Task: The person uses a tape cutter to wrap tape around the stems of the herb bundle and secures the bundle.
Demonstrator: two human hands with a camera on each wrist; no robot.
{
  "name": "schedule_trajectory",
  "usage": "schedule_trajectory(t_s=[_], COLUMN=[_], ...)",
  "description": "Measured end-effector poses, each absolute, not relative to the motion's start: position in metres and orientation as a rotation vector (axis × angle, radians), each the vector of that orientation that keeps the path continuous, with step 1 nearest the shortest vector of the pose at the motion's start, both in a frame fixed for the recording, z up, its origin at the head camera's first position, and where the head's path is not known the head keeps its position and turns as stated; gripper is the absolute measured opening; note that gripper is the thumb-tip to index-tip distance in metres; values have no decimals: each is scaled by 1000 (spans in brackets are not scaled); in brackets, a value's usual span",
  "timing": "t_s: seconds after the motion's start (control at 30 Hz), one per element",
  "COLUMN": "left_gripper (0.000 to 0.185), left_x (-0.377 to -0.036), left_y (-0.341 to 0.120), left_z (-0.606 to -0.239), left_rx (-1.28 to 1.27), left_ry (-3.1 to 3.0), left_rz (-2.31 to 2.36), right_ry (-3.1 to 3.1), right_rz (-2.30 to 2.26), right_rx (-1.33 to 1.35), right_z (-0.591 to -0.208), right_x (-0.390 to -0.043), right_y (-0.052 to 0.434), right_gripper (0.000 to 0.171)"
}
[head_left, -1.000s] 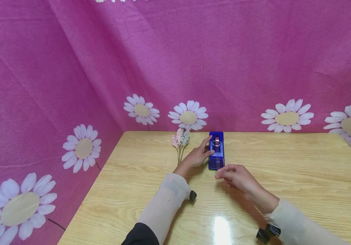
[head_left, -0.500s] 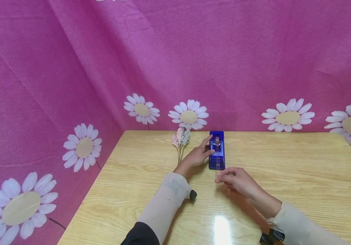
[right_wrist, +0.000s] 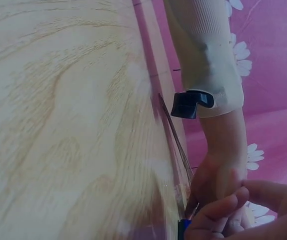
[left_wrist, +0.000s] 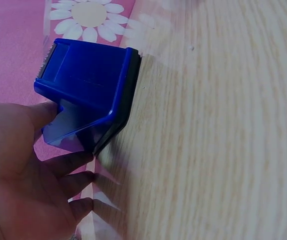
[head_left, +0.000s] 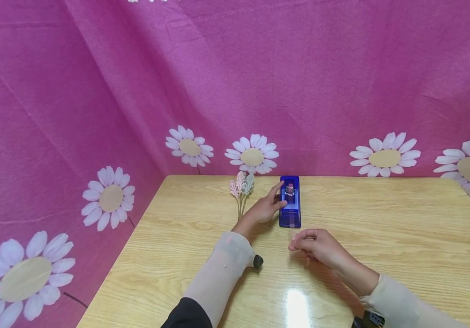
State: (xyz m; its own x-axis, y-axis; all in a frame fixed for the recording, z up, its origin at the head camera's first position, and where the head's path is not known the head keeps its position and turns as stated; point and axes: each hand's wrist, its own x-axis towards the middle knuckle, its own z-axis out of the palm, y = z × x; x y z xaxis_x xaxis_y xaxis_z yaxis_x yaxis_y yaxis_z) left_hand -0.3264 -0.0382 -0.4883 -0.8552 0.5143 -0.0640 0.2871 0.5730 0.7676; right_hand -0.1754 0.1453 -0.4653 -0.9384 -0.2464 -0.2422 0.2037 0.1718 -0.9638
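A blue tape dispenser (head_left: 290,207) stands on the wooden table (head_left: 382,214) near its far edge, seen close in the left wrist view (left_wrist: 88,82). My left hand (head_left: 265,207) rests against its left side, the thumb (left_wrist: 38,114) and straight fingers touching it. My right hand (head_left: 314,246) hovers a little in front of the dispenser's cutter end. Its thumb and fingertips (right_wrist: 218,212) are pinched together on the end of a clear tape strip (head_left: 292,233), which is barely visible.
A small sprig of pale artificial flowers (head_left: 241,186) lies just left of my left hand. A pink cloth with white daisies (head_left: 253,155) hangs behind and to the left of the table. A black camera mount (head_left: 258,261) sits on my left wrist.
My right hand has drawn back from the dispenser's front towards me, fingers still pinched. The left hand and dispenser have stayed put.
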Motion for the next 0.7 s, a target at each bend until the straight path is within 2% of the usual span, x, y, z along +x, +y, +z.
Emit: schedule_trajectory(t_s=[0.7], left_gripper=[71], left_x=[-327], left_y=[-49], left_z=[-480], left_rx=[598], left_ry=[2516], left_rz=[1212], right_ry=[2069], right_rz=[-1829], right_rx=[-33], right_z=[-470], right_x=[-176], right_y=[147], right_gripper=[16])
